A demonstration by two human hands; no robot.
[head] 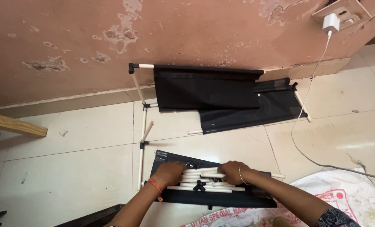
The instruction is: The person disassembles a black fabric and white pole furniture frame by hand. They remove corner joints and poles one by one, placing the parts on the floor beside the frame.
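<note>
Nearest to the person, both hands rested on a bundle of white rods [206, 181] that lay on a black fabric panel [212, 197] on the tiled floor [70, 176]. The rods ran left to right, so their long axis crossed in front of the person, and they lay directly under the fingers. The left hand [170, 171] pressed on the left end of the bundle, its fingers curled down over the rods. The right hand [231, 170] closed around one rod near the middle, and this hand seemed a little nearer to the free end, which pointed right. A black plastic connector [199, 186] sat between the hands. Farther away, a partly built frame [142, 113] with black cloth [212, 90] leaned at the pink wall [70, 42].
</note>
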